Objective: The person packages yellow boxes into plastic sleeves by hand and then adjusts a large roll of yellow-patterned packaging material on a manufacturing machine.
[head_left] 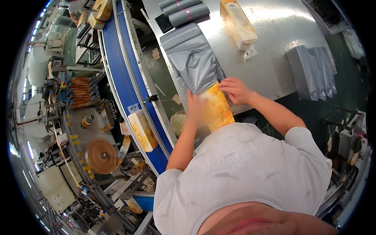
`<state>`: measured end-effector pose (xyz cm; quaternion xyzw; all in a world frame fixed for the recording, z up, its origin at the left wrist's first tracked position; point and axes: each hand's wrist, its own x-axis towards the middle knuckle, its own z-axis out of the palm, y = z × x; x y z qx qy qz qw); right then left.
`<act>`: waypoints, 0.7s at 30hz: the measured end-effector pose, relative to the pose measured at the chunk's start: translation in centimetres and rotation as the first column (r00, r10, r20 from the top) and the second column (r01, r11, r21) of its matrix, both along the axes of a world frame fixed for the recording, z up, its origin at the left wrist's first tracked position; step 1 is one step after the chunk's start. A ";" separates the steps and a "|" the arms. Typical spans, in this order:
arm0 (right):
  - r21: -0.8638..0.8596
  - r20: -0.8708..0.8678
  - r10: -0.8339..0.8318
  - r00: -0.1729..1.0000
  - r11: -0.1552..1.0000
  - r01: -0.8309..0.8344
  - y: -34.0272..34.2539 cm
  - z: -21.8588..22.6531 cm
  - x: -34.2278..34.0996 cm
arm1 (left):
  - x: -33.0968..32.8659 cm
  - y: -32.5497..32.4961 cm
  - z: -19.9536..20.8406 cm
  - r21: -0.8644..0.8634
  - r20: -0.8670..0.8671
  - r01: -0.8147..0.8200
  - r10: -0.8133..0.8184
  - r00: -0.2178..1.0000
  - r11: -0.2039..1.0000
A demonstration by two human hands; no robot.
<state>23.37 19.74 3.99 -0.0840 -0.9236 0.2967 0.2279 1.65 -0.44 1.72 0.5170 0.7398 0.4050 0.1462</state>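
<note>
A grey plastic bag (194, 58) lies on the near left part of the metal table, its mouth toward me. Part of a yellow-and-white printed pack (219, 107) is inside that mouth; the rest sticks out against my shirt. My left hand (196, 109) is along the pack's left side, with its fingertips at the bag's edge; part of it is blurred. On the other side, my right hand (237, 91) has its fingers closed at the bag's right edge, over the pack's corner.
Farther back on the metal table (270, 31) lie grey rolls (190, 13), a black phone (163, 23) and yellow-and-white packs (239, 25). A grey bag stack (307, 72) hangs over the right edge. To the left, a blue conveyor (121, 66) carries another pack (142, 131), beside machinery.
</note>
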 end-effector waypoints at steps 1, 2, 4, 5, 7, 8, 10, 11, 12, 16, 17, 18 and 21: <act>-0.105 -0.066 -0.016 0.998 0.994 0.009 0.4 -0.9 0.4 | -0.8 -0.6 0.3 -0.001 -0.023 0.058 -0.058 0.998 0.998; -0.142 -0.059 -0.179 0.982 0.975 0.169 0.5 -1.0 -0.7 | -1.3 -1.4 0.4 -0.010 -0.039 0.106 -0.107 0.994 0.994; -0.207 -0.018 -0.481 0.877 0.859 0.467 0.5 -0.8 -3.9 | -2.5 -0.8 0.1 0.094 0.135 -0.135 0.122 0.983 0.986; -0.098 0.082 -0.461 0.884 0.879 0.467 1.6 -1.6 -4.6 | -3.5 0.5 0.1 0.140 0.224 -0.260 0.225 0.948 0.955; 0.105 0.276 -0.410 0.869 0.912 0.397 1.8 -3.9 -7.1 | -7.1 2.4 -0.4 -0.136 -0.094 -0.202 0.190 0.977 0.970; 0.125 0.343 -0.410 0.845 0.911 0.392 1.4 -3.6 -6.8 | -7.6 3.1 -0.4 -0.284 -0.226 -0.175 0.112 0.968 0.943; 0.164 0.469 -0.409 0.783 0.911 0.378 0.6 -2.9 -5.8 | -6.6 2.1 -0.5 -0.443 -0.162 -0.117 0.049 0.986 0.889; 0.038 0.513 -0.301 0.804 0.943 0.330 -0.5 -3.0 -4.0 | -5.8 2.0 -0.3 -0.511 -0.120 -0.079 0.020 0.993 0.856; 0.060 0.588 -0.225 0.777 0.970 0.236 -2.2 -2.9 -2.1 | -5.4 0.0 -1.3 -0.628 -0.086 0.061 -0.147 0.985 0.776; -0.273 0.803 0.233 0.549 0.962 -0.010 -8.4 -3.4 4.9 | -2.0 -9.9 -5.6 -0.536 0.156 0.437 -0.423 0.892 0.723; -0.290 0.750 0.181 0.637 0.954 0.071 -8.7 -3.1 5.1 | -1.2 -10.5 -5.3 -0.495 0.160 0.415 -0.390 0.907 0.763; -0.314 0.690 0.120 0.713 0.938 0.145 -8.8 -2.8 5.3 | -0.9 -10.4 -5.1 -0.390 0.150 0.314 -0.276 0.949 0.866; -0.354 0.690 -0.290 0.664 0.664 0.658 -5.9 -0.1 3.2 | -2.2 -6.2 -1.6 -0.320 0.399 -0.033 0.166 0.902 0.947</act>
